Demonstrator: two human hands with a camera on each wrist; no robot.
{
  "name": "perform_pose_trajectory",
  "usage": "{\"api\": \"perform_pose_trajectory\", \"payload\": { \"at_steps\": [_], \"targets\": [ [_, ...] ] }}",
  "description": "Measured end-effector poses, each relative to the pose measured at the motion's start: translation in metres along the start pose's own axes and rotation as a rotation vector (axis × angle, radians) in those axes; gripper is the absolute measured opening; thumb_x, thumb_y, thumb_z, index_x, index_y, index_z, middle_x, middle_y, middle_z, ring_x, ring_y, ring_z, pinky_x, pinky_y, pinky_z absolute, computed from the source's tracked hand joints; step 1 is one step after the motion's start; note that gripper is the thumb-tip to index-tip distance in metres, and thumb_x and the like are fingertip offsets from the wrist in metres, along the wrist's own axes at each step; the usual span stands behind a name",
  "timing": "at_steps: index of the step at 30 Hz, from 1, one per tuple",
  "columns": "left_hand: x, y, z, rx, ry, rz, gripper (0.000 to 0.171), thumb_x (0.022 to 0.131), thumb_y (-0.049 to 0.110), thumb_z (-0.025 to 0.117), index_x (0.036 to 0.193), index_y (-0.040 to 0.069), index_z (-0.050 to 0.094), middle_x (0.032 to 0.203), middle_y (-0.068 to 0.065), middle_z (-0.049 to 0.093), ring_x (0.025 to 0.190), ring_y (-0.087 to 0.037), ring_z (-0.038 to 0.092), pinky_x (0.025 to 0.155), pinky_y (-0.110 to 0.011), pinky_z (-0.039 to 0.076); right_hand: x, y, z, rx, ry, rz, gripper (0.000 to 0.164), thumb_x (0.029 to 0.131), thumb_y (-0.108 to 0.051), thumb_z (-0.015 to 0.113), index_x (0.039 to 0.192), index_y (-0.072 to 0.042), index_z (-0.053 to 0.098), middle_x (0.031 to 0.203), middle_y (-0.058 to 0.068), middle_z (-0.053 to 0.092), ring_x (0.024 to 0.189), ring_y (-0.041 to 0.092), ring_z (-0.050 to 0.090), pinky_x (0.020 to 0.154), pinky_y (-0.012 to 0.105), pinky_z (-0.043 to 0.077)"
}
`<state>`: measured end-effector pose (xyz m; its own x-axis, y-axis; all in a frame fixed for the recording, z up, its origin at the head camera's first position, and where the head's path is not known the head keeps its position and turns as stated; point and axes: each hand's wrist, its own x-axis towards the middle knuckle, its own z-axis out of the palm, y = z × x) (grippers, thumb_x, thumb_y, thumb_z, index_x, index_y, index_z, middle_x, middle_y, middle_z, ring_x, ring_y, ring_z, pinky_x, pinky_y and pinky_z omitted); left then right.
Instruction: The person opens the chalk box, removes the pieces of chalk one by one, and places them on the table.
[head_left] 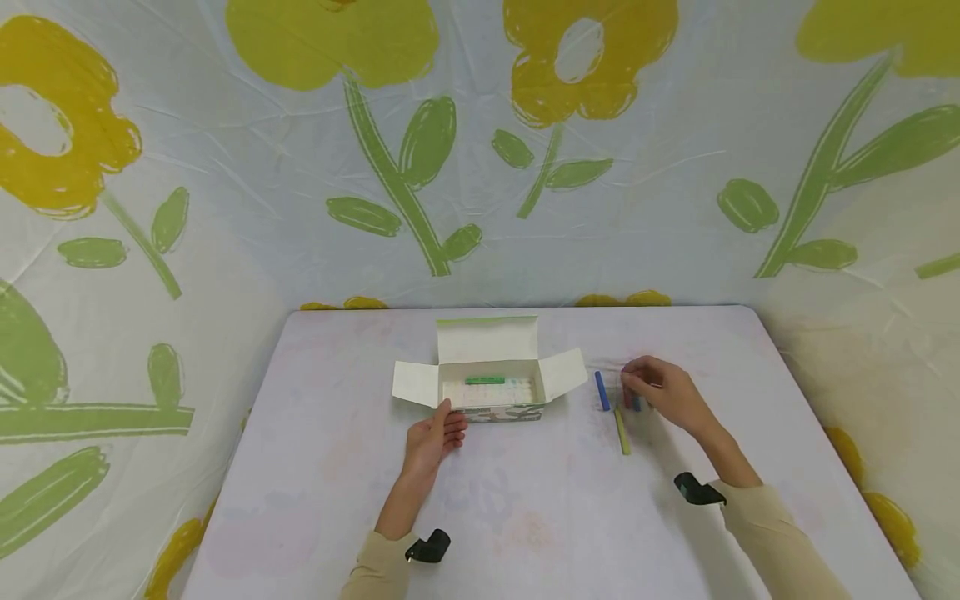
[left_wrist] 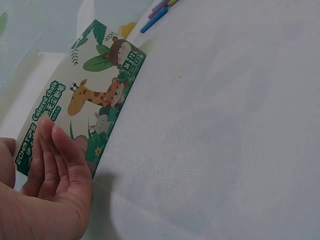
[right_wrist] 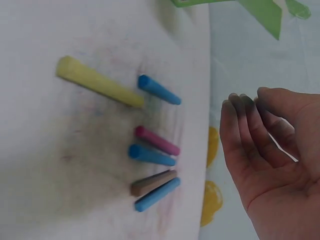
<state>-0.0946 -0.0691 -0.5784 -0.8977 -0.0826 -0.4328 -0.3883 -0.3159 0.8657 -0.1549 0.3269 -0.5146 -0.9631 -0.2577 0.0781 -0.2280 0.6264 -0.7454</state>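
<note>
An open cardboard chalk box [head_left: 498, 413] with animal pictures stands on the table. A green chalk stick [head_left: 485, 380] lies across rows of pale sticks inside it. My left hand [head_left: 430, 440] holds the box's front wall near its left corner, thumb at the rim and fingers against the printed face [left_wrist: 95, 95]. My right hand [head_left: 666, 393] hovers over loose chalk to the right of the box, its fingers bent and nothing visible between them. Below it lie a yellow stick [right_wrist: 97, 82], a magenta stick [right_wrist: 156, 140], a brown stick [right_wrist: 153, 183] and several blue sticks [right_wrist: 159, 90].
The box's side flaps [head_left: 564, 373] and back lid [head_left: 487, 340] are spread outward. Chalk smudges mark the white table [head_left: 540, 500] around the loose sticks. A flower-print cloth [head_left: 465, 167] hangs behind the table and at both sides.
</note>
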Motion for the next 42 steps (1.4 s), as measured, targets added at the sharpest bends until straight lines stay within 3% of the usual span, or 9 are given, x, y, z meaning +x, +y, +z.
{"api": "perform_pose_trajectory", "payload": {
  "at_steps": [4,8,16,22,29,42],
  "targets": [
    [0.0,0.0,-0.001,-0.011,-0.016,0.001,0.057,0.105,0.042,0.06,0.113,-0.014,0.067,0.086,-0.005,0.072,0.071,-0.009,0.063,0.066,-0.021,0.055,0.01,-0.011,-0.004,-0.019,0.003,-0.006,0.021,0.105,-0.017,0.063,0.117,0.001,0.066,0.103,0.017,0.071,0.09,0.035,0.068,0.065,0.021,0.052],
    [-0.001,0.001,-0.001,-0.016,-0.015,-0.001,0.056,0.105,0.041,0.06,0.113,-0.014,0.067,0.086,-0.004,0.072,0.071,-0.009,0.063,0.067,-0.021,0.055,0.021,-0.023,-0.008,-0.033,0.023,-0.043,0.021,0.104,-0.016,0.063,0.116,0.001,0.067,0.105,0.015,0.072,0.092,0.03,0.07,0.078,0.014,0.051],
    [0.0,0.0,0.0,-0.012,-0.001,0.004,0.057,0.103,0.042,0.063,0.112,-0.014,0.068,0.086,-0.005,0.072,0.071,-0.009,0.063,0.066,-0.02,0.055,0.04,-0.051,-0.007,0.018,0.02,-0.108,0.019,0.102,-0.013,0.066,0.115,0.002,0.066,0.108,0.016,0.071,0.096,0.032,0.068,0.083,0.006,0.046],
    [0.0,-0.001,0.0,-0.016,0.007,0.003,0.055,0.103,0.042,0.063,0.11,-0.013,0.068,0.086,-0.006,0.072,0.07,-0.009,0.063,0.065,-0.02,0.055,0.055,-0.066,0.002,0.054,0.008,-0.148,0.018,0.101,-0.011,0.067,0.113,0.003,0.067,0.107,0.016,0.07,0.099,0.031,0.067,0.086,0.011,0.05],
    [0.001,-0.001,-0.001,-0.016,0.011,-0.002,0.056,0.102,0.044,0.065,0.108,-0.012,0.069,0.086,-0.007,0.072,0.071,-0.009,0.064,0.066,-0.021,0.055,0.069,-0.079,0.021,0.084,-0.054,-0.18,0.017,0.101,-0.011,0.067,0.113,0.001,0.068,0.107,0.014,0.071,0.1,0.029,0.067,0.089,0.029,0.057],
    [-0.001,0.001,0.0,-0.02,-0.004,0.009,0.056,0.104,0.04,0.062,0.112,-0.015,0.067,0.089,-0.009,0.073,0.07,-0.009,0.063,0.066,-0.02,0.054,0.081,-0.087,0.061,0.142,-0.166,-0.21,0.019,0.1,-0.01,0.068,0.115,0.002,0.068,0.105,0.011,0.071,0.098,0.027,0.068,0.086,0.037,0.058]
  ]
}}
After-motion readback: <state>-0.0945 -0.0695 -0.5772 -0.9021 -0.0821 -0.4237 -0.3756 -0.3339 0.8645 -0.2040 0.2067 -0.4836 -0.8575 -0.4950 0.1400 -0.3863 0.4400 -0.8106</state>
